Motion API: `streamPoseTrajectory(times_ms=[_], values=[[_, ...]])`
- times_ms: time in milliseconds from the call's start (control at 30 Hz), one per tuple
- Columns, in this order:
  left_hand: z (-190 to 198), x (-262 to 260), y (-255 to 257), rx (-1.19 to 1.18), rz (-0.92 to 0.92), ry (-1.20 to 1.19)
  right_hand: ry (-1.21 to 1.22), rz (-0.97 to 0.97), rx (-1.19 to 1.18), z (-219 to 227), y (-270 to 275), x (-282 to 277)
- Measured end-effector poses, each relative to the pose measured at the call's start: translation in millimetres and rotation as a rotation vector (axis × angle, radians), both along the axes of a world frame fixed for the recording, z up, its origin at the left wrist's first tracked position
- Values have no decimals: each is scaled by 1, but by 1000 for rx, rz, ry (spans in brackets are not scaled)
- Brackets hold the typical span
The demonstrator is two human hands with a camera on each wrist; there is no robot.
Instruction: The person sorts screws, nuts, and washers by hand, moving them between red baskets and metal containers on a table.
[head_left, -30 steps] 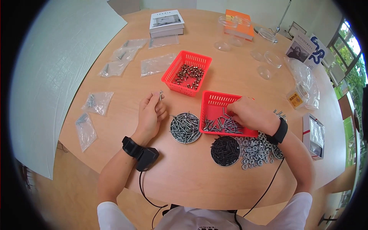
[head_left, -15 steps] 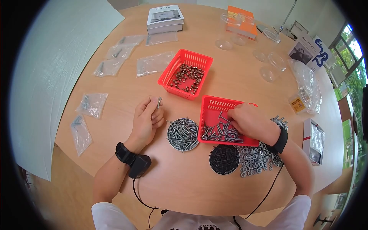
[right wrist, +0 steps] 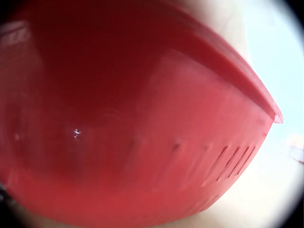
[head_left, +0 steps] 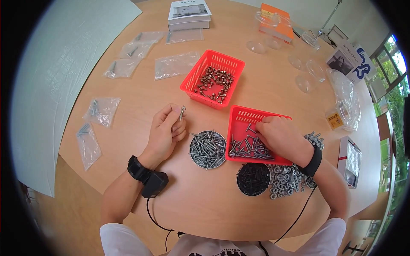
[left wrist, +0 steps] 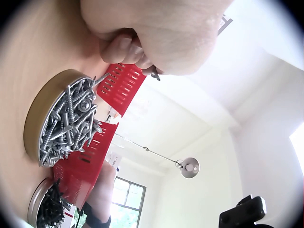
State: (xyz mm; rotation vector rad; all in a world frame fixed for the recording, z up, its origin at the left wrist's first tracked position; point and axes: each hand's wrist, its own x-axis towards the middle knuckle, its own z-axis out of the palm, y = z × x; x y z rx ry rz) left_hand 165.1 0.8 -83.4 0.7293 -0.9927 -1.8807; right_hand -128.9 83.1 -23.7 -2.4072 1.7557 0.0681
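Observation:
My left hand [head_left: 167, 130] is raised above the table left of the round tin, pinching a silver screw [head_left: 182, 113] between thumb and forefinger, its head up. The tin [left wrist: 34, 114] is heaped with silver screws [head_left: 208, 149]. My right hand [head_left: 279, 138] reaches over the rim into the nearer red basket [head_left: 260, 116], fingers curled down among silver screws [head_left: 252, 148]. One screw [head_left: 251, 128] stands right at its fingertips; I cannot tell whether they grip it. The right wrist view is filled by the red basket's wall [right wrist: 190, 123].
Behind stands another red basket [head_left: 194, 91] with brownish bolts [head_left: 215, 83]. A tin of black screws [head_left: 253, 179] and loose nuts [head_left: 284, 181] lie nearest me. Plastic bags [head_left: 102, 112] lie at left; clear jars [head_left: 304, 83], books [head_left: 190, 15] and a lamp [left wrist: 190, 167] are farther off.
The view has shifted slightly. My left hand keeps its pinch on the screw, and my right hand stays inside the nearer basket, where screws by its fingertips have shifted a little.

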Motion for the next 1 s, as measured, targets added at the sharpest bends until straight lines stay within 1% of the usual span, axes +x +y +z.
streamPoseTrajectory(times_ms=[167,367,467,567,633,667,733,800,867,1000], values=[[-2,1,-1,-6,-17,-15,-69,54,-28,-7,-3,-2],[-5,2,-2,-36,-34,-13,30,109,3,-7,-5,-1],[-5,2,-2,-26,-36,-16,69,58,-17,2,-2,2],[-4,2,-2,-18,-38,-22,-84,44,-84,36,4,15],[-4,2,-2,-18,-33,-19,-194,69,-87,57,7,29],[-5,2,-2,-20,-30,-14,-251,79,-87,63,7,37],[-6,2,-2,-29,-27,-8,-263,147,-73,68,5,55],[-6,1,-2,-46,-24,-2,-261,216,-77,65,2,72],[-7,0,-2,-44,-13,1,-247,288,-93,52,0,86],[-7,0,-1,-41,-9,-2,-109,291,-75,34,-4,105]])
